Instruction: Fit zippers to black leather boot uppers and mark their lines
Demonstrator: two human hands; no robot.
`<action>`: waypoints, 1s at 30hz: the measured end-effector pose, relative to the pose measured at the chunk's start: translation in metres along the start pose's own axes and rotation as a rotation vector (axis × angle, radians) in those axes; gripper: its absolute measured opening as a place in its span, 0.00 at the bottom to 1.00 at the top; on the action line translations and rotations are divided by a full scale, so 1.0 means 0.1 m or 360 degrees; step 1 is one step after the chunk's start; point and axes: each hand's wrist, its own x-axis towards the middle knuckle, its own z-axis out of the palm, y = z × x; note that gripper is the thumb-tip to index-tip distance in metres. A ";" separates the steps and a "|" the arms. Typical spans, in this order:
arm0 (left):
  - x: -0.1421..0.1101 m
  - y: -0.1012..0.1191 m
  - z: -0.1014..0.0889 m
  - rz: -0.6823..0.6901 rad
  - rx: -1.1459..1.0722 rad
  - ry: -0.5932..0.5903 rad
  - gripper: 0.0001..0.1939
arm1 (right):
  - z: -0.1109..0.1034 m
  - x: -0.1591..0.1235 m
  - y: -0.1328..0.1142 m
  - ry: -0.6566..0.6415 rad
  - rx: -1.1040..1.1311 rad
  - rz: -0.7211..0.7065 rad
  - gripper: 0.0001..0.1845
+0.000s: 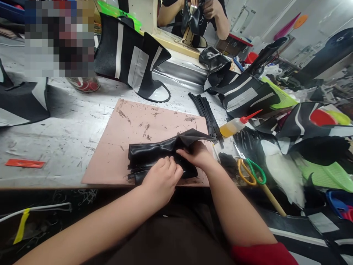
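A folded piece of shiny black leather-like material (pixel 154 151) lies on a pinkish board (pixel 132 125) near the table's front edge. My left hand (pixel 161 178) presses on the piece's near edge with fingers curled and pinched on it. My right hand (pixel 197 154) grips the same piece from the right side, fingers tucked under its raised flap. The fingertips of both hands meet at the middle of the piece.
A bundle of black strips (pixel 206 110), a glue bottle with red nozzle (pixel 234 127) and green-and-orange scissors (pixel 249 171) lie right of the board. Black-and-white cut pieces (pixel 132 62) stand behind. An orange tag (pixel 24 163) lies left. Another person's arms (pixel 217 18) work across the table.
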 end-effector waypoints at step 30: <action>0.31 0.03 -0.09 0.0060 -0.0077 -0.0031 0.27 | -0.31 0.15 0.26 -0.0139 0.0301 -0.0187 0.21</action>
